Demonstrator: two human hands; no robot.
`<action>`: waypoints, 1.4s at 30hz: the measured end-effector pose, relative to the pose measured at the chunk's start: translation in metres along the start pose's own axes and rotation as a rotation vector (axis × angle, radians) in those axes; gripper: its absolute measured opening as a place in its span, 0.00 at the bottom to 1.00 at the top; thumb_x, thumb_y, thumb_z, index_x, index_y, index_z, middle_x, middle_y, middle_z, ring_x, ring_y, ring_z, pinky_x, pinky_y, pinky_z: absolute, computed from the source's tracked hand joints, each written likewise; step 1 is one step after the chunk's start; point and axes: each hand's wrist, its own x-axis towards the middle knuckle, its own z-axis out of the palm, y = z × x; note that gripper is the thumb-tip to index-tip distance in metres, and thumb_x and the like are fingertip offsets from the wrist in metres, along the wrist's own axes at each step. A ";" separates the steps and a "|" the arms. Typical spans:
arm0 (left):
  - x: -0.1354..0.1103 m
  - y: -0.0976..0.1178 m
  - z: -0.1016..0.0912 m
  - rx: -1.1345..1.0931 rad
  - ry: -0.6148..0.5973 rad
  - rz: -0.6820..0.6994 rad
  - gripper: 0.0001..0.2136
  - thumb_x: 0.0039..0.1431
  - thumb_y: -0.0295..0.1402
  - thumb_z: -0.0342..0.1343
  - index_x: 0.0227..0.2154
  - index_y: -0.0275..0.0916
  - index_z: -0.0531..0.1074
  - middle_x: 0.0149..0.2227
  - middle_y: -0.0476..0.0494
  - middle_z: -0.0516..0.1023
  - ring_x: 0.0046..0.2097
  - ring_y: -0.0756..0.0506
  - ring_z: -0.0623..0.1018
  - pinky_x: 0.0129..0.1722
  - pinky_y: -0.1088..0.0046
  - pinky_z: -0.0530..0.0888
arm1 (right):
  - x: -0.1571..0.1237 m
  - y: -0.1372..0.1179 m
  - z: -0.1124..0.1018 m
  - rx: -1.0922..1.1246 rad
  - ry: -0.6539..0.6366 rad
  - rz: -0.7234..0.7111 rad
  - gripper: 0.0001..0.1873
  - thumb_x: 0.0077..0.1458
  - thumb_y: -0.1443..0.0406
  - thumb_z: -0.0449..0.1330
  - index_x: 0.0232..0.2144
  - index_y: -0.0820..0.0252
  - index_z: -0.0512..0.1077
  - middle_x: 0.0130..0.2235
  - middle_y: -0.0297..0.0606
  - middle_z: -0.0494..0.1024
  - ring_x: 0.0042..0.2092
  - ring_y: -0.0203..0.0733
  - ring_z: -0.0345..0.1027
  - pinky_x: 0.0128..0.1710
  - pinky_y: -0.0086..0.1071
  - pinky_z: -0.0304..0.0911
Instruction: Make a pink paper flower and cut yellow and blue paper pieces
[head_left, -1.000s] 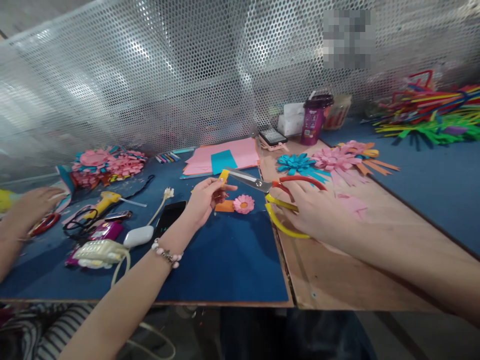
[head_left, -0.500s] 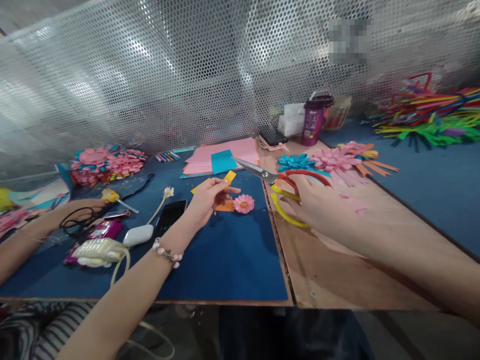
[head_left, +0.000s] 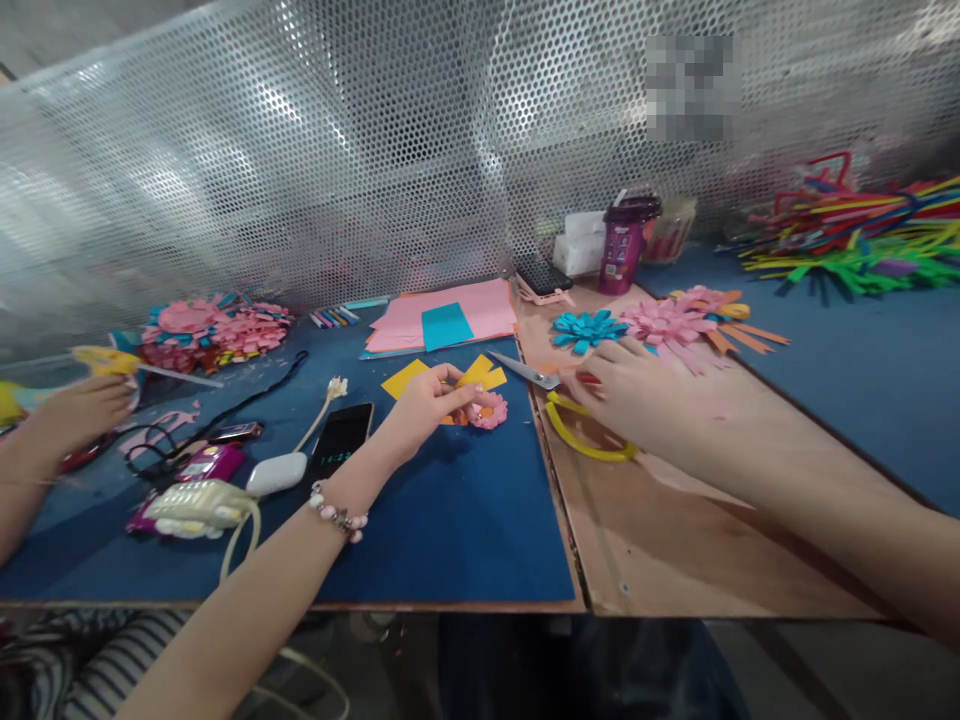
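Note:
My left hand (head_left: 429, 402) is closed in a pinch on a yellow paper piece (head_left: 484, 376), low over the blue mat, right beside a small pink paper flower (head_left: 491, 409). A second yellow paper piece (head_left: 403, 378) lies behind the hand. My right hand (head_left: 637, 392) rests on the scissors (head_left: 559, 395), whose yellow and red handles lie on the wooden board; the blades point left toward the yellow paper. The fingers lie over the handles.
Pink sheets with a teal square (head_left: 447, 325) lie behind. A black phone (head_left: 341, 439), white charger (head_left: 276, 472) and cables sit left. Teal flower (head_left: 589, 329) and pink flowers (head_left: 671, 322) lie right, a purple cup (head_left: 624, 243) behind. Another person's hand (head_left: 79, 412) holds a yellow glue gun (head_left: 105, 360) far left.
My right hand lowered the scissors from the air onto the board. My left hand brought the yellow paper down beside the pink flower. The other person lifted the glue gun.

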 end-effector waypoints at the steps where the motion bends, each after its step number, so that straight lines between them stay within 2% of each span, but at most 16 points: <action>1: -0.001 0.001 0.001 0.024 -0.024 0.019 0.11 0.54 0.36 0.59 0.29 0.38 0.63 0.27 0.44 0.80 0.25 0.51 0.74 0.27 0.75 0.66 | 0.000 -0.002 -0.001 0.081 0.063 -0.002 0.14 0.60 0.63 0.50 0.34 0.63 0.74 0.36 0.46 0.75 0.44 0.49 0.65 0.42 0.39 0.57; 3: -0.005 0.003 0.005 0.057 -0.090 0.063 0.10 0.55 0.37 0.58 0.28 0.38 0.63 0.24 0.46 0.78 0.25 0.51 0.74 0.27 0.75 0.66 | 0.000 -0.009 -0.001 0.350 0.142 0.029 0.14 0.60 0.60 0.51 0.37 0.62 0.74 0.36 0.42 0.75 0.40 0.43 0.67 0.40 0.34 0.60; 6: -0.010 0.006 0.010 0.056 -0.207 0.072 0.11 0.55 0.37 0.58 0.28 0.39 0.62 0.25 0.44 0.79 0.27 0.49 0.76 0.28 0.74 0.68 | -0.002 -0.022 0.004 0.714 0.082 0.035 0.15 0.59 0.57 0.54 0.42 0.59 0.72 0.37 0.37 0.76 0.35 0.37 0.68 0.35 0.31 0.63; 11: -0.012 0.007 0.012 0.067 -0.297 0.050 0.11 0.56 0.38 0.57 0.29 0.39 0.62 0.34 0.38 0.81 0.27 0.49 0.76 0.30 0.72 0.70 | -0.005 -0.033 0.006 0.942 -0.052 0.017 0.12 0.58 0.58 0.54 0.33 0.60 0.72 0.33 0.36 0.75 0.33 0.37 0.68 0.31 0.30 0.62; 14: -0.009 0.006 0.010 0.102 -0.234 0.077 0.10 0.58 0.39 0.55 0.30 0.38 0.64 0.32 0.40 0.81 0.27 0.50 0.76 0.29 0.74 0.69 | -0.006 -0.033 0.003 1.034 -0.064 0.070 0.13 0.58 0.56 0.54 0.32 0.59 0.71 0.33 0.35 0.75 0.34 0.37 0.68 0.33 0.31 0.63; 18: -0.001 0.001 0.004 0.084 -0.018 0.074 0.12 0.57 0.42 0.54 0.30 0.38 0.66 0.28 0.42 0.80 0.25 0.50 0.75 0.27 0.75 0.68 | -0.007 -0.032 0.005 1.071 -0.044 0.164 0.12 0.57 0.56 0.55 0.32 0.59 0.70 0.32 0.35 0.74 0.34 0.39 0.69 0.35 0.32 0.64; 21: 0.004 -0.004 -0.003 0.045 0.120 0.040 0.11 0.56 0.42 0.55 0.30 0.37 0.67 0.28 0.41 0.80 0.25 0.50 0.74 0.25 0.76 0.66 | -0.007 -0.031 0.008 1.044 -0.012 0.157 0.12 0.58 0.57 0.54 0.31 0.60 0.70 0.32 0.36 0.74 0.35 0.39 0.69 0.36 0.33 0.64; 25: 0.008 -0.009 -0.009 -0.002 0.218 0.003 0.09 0.55 0.38 0.56 0.30 0.37 0.68 0.28 0.40 0.80 0.25 0.51 0.73 0.23 0.78 0.64 | -0.006 -0.030 0.009 0.948 0.021 0.094 0.11 0.59 0.60 0.53 0.32 0.60 0.72 0.33 0.36 0.74 0.36 0.39 0.68 0.37 0.34 0.64; 32: 0.008 -0.005 -0.008 -0.100 0.242 -0.012 0.10 0.53 0.37 0.57 0.32 0.36 0.69 0.33 0.38 0.81 0.26 0.51 0.75 0.23 0.78 0.65 | -0.006 -0.033 0.008 0.889 0.137 0.007 0.10 0.59 0.63 0.54 0.36 0.58 0.75 0.36 0.37 0.76 0.38 0.38 0.69 0.38 0.32 0.66; 35: 0.006 -0.004 -0.006 -0.133 0.172 -0.062 0.10 0.51 0.36 0.58 0.31 0.35 0.69 0.31 0.37 0.81 0.27 0.47 0.78 0.23 0.76 0.67 | -0.007 -0.028 0.012 0.743 0.222 -0.131 0.12 0.61 0.65 0.52 0.38 0.60 0.75 0.37 0.40 0.77 0.39 0.39 0.70 0.39 0.33 0.68; 38: 0.002 -0.003 -0.003 -0.141 0.011 -0.110 0.09 0.51 0.36 0.58 0.31 0.35 0.71 0.28 0.37 0.81 0.27 0.44 0.79 0.21 0.75 0.69 | -0.008 -0.020 0.012 0.437 0.261 -0.364 0.15 0.63 0.67 0.49 0.45 0.61 0.73 0.38 0.42 0.77 0.40 0.41 0.70 0.41 0.36 0.67; 42: -0.006 0.000 0.002 -0.135 -0.226 -0.219 0.08 0.53 0.35 0.57 0.33 0.35 0.71 0.32 0.35 0.81 0.29 0.42 0.81 0.22 0.73 0.73 | -0.009 -0.009 0.003 0.149 0.278 -0.519 0.19 0.63 0.71 0.45 0.51 0.58 0.70 0.31 0.39 0.74 0.35 0.39 0.68 0.36 0.33 0.66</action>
